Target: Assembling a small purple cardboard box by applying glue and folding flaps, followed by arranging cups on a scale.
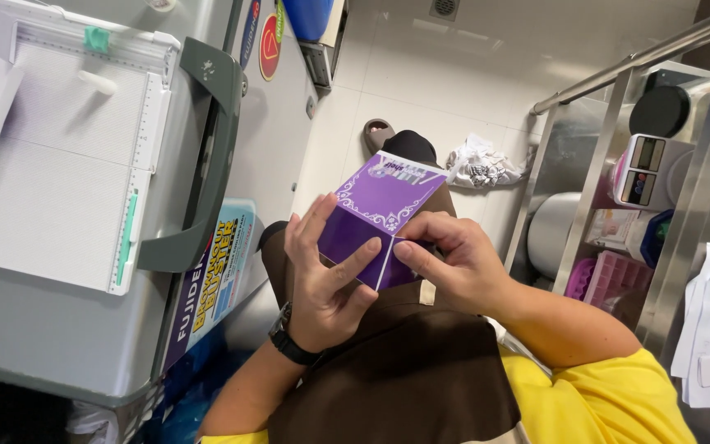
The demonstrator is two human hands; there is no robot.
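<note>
A purple card point(380, 210) with white ornamental edging and a lighter upper panel is held up over my lap, folded along a crease. My left hand point(322, 275) grips its lower left part, thumb across the dark purple face, a black watch on that wrist. My right hand point(454, 263) pinches the lower right edge of the card with thumb and forefinger. Both hands touch the card and almost meet at its bottom corner. Below them lies my brown apron point(404, 378), with yellow sleeves at either side.
A grey paper trimmer point(84, 164) with a ruled white bed and dark handle lies on a grey surface at left. A steel rack point(601, 164) at right holds a white scale, containers and a pink basket. A crumpled cloth point(482, 164) lies on the white tiled floor.
</note>
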